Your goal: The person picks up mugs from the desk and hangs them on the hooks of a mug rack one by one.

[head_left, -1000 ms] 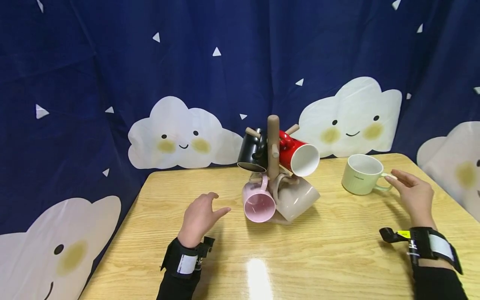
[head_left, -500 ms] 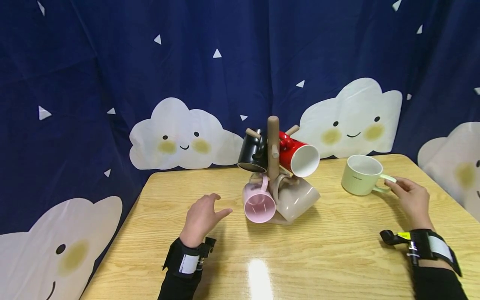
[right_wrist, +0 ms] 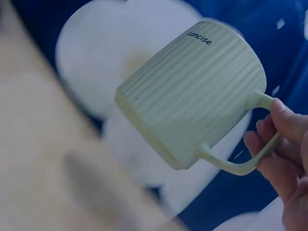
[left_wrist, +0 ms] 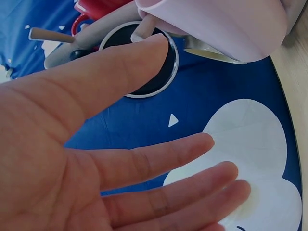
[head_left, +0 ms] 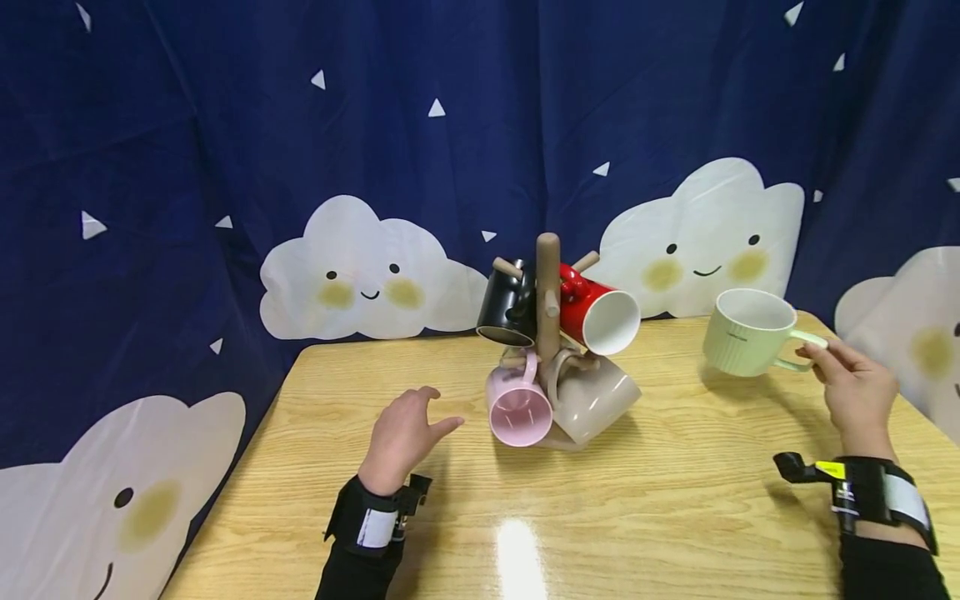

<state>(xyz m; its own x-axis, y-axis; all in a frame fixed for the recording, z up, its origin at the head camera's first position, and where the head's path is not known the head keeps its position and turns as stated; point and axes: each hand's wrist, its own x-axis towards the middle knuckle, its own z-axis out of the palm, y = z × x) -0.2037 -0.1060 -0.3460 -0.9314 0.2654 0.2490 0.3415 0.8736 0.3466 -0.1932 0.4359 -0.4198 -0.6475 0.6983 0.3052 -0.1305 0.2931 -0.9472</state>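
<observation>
A pale green ribbed mug (head_left: 742, 337) hangs just above the table at the right, upright, with my right hand (head_left: 858, 392) gripping its handle. In the right wrist view the thumb and curled fingers hold that handle, and the mug (right_wrist: 192, 91) bears the word "concise". My left hand (head_left: 402, 437) hovers left of the mug tree, touching nothing. Its fingers (left_wrist: 159, 159) are spread and relaxed in the left wrist view. Nearest to it is a pink mug (head_left: 519, 408) hanging from a lower peg of the wooden mug tree (head_left: 548, 292).
On the tree also hang a black mug (head_left: 504, 312), a red mug (head_left: 592, 312) and a beige mug (head_left: 596, 400). Bare pegs, one of them a peg (head_left: 552, 303) facing front, stick out. A dark blue cloud-print curtain (head_left: 420, 167) stands behind the wooden table (head_left: 637, 508).
My right hand has taken hold of the green mug's handle, lifted the mug off the table and moved it slightly right. The left hand has barely moved.
</observation>
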